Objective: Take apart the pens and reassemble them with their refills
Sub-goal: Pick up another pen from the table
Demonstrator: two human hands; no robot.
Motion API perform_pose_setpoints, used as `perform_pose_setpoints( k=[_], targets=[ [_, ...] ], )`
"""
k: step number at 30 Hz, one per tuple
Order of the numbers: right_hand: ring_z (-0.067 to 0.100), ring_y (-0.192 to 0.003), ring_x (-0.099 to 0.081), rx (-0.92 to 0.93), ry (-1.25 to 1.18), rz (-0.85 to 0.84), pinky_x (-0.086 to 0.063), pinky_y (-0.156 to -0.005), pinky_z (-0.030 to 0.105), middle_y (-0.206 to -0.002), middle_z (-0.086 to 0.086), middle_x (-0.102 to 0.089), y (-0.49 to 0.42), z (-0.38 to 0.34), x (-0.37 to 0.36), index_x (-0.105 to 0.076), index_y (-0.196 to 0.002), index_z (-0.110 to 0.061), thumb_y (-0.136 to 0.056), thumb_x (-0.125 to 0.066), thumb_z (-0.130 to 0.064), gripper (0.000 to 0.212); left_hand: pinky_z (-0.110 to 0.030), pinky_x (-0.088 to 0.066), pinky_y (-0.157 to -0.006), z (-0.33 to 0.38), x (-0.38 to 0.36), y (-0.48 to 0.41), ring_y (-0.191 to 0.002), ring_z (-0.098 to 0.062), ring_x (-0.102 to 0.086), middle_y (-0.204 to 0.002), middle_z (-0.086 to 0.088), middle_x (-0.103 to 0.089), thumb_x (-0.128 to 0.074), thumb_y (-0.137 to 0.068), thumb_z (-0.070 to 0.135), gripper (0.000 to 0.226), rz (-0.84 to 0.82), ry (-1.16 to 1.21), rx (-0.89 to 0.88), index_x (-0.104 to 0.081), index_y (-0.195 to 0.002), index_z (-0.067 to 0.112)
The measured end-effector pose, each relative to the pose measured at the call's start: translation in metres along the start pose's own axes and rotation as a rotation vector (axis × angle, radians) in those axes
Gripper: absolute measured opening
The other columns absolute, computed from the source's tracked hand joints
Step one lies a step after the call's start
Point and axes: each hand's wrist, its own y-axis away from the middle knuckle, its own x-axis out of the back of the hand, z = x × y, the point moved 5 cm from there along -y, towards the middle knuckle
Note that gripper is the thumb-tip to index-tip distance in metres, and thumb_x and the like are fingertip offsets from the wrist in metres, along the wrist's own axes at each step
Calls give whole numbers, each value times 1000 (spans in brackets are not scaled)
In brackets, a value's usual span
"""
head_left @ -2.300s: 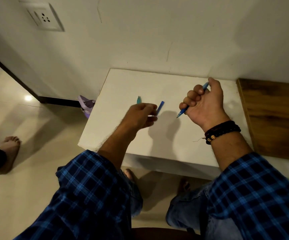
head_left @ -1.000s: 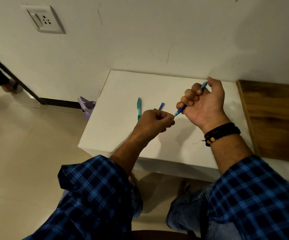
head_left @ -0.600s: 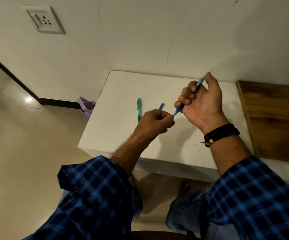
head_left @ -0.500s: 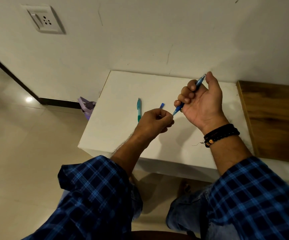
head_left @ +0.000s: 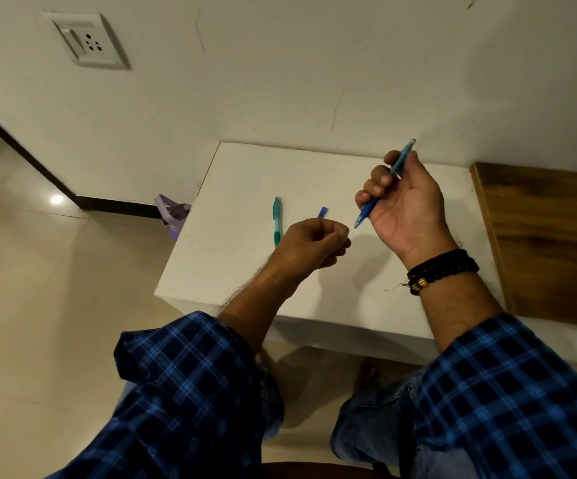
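- The right hand (head_left: 405, 209) is up over the white surface (head_left: 231, 267). Its grip is closed round a blue pen (head_left: 380, 195), with the fingers curled over the middle of it.
- The blue pen is tilted. Its pointy end aims down and to the left, very near the left hand (head_left: 309, 245) but not touching it. Its other end sticks up past the fingers.
- The left hand is low over the surface. Its grip is a tight little fist, with the thumb pressed on the first finger (I cannot tell if something tiny is pinched in there).
- A small blue piece (head_left: 322, 212) shows just past the left hand's knuckles. I cannot tell if the hand touches it.
- A teal pen (head_left: 276, 219) lies flat on the surface, just left of the blue piece. Its near end goes behind the left hand.
- A black bracelet (head_left: 442, 269) with one striped bead is on the right wrist. Both arms have blue checked sleeves (head_left: 190, 385).
- A wooden board (head_left: 550, 236) sits right beside the surface on the right.
- A purple thing (head_left: 173, 212) is on the floor by the surface's left edge, and a wall socket (head_left: 90, 41) is high up on the left.
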Motion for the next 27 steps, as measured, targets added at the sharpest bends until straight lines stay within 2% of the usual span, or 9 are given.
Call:
perform_pose_setpoints(
  k=[5,8,14,16,20,27],
  targets=[
    [12,-63,-47,8,14,-38,-43,-64,26,-72,0,-52,-1,1,-3,-58,-93,-15,-107,-38,-32,30,-27,-60,-84,6,-3,3,-91,-10,-73,-100,-3,-76,-63,-99,24,22,-61,37,-79,-69,-117,14],
    [12,-72,-57,7,131,-51,-52,-73,29,-82,1,-58,0,4,-2,-61,-102,-13,-106,-43,-27,23,-32,-61,-89,11,-3,4,-95,-14,-73,-103,-5,-76,-65,-98,26,29,-38,45,-129,-68,-122,10],
    [19,-99,-59,56,431,-43,-59,-91,44,-104,-1,-60,6,0,-6,-67,-109,-15,-107,-44,-26,25,-29,-61,-83,10,2,0,-91,-17,-73,-95,-3,-76,-65,-98,22,17,36,-30,-172,-72,-109,13],
    [20,-99,-64,135,549,12,-59,-90,46,-102,-1,-64,7,-6,-5,-70,-110,-18,-106,-47,-27,24,-29,-61,-83,8,4,-2,-92,-17,-72,-94,-2,-76,-65,-97,22,17,45,-47,-154,-72,-109,13],
    [18,-93,-71,253,615,132,-62,-80,37,-93,1,-70,9,-18,1,-71,-103,-19,-102,-56,-26,16,-29,-61,-83,5,3,-2,-89,-15,-70,-96,-3,-76,-66,-97,23,17,28,-68,-111,-73,-108,12],
    [19,-98,-69,254,664,175,-61,-79,34,-101,-1,-71,8,-21,6,-73,-93,-23,-98,-64,-26,11,-29,-61,-81,5,1,-2,-88,-15,-70,-96,-4,-75,-68,-94,27,17,23,-113,-109,-72,-105,14]
  ],
)
